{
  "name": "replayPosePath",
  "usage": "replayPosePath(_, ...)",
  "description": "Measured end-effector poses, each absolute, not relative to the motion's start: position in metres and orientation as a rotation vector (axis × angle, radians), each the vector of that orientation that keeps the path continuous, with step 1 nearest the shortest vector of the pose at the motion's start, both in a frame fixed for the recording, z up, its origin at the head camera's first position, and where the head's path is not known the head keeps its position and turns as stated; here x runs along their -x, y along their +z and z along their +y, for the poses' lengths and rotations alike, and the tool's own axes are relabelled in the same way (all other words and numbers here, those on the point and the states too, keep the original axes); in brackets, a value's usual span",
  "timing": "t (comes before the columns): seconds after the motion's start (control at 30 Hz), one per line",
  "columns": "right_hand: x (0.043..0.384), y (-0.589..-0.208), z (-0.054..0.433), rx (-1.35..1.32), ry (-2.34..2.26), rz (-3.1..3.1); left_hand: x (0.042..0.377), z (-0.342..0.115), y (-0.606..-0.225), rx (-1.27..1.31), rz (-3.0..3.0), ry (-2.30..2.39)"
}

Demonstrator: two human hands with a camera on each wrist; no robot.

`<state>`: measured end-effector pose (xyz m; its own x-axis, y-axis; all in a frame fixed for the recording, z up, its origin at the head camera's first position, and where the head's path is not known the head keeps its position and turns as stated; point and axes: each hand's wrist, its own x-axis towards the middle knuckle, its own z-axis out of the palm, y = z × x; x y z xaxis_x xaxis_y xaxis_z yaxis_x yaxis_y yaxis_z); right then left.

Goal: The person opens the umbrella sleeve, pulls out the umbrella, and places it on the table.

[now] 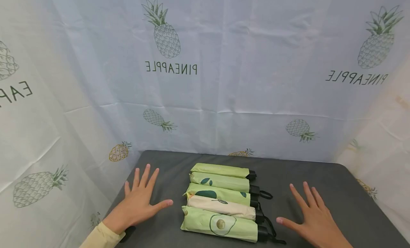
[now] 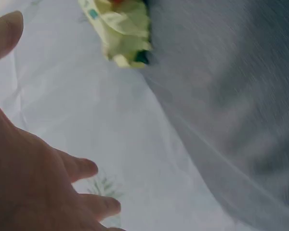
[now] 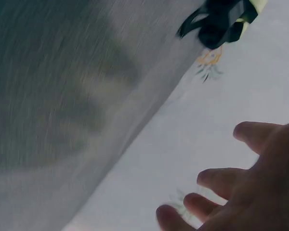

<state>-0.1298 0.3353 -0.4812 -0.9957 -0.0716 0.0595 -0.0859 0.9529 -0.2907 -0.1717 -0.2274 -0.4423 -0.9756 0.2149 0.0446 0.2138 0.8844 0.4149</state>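
Several folded umbrellas lie side by side in a row on the dark grey table, their black handles pointing right. Nearest is a green umbrella [image 1: 195,219] with an avocado print; behind it lies a cream umbrella [image 1: 237,210], then more green umbrellas [image 1: 221,185]. My left hand [image 1: 136,205], fingers spread, is left of the row, apart from it. To the right of the handles my right hand [image 1: 317,221] is likewise spread and holds nothing. Fabric ends of umbrellas [image 2: 125,29] show in the left wrist view, and black handles [image 3: 219,21] in the right wrist view.
The grey table [image 1: 173,162] has rounded far corners. A white curtain [image 1: 240,80] with pineapple prints and mirrored lettering hangs behind it and along both sides. Wrist straps [image 1: 270,225] loop from some handles. A black object [image 1: 129,233] shows beside the left wrist.
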Motion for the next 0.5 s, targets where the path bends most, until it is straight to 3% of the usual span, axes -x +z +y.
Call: replayPosePath(0.5, 0.12, -0.482, 0.288, -0.365, 0.959, -2.863, 0.174, -0.181, -0.468, -0.782, 2.701, 1.02)
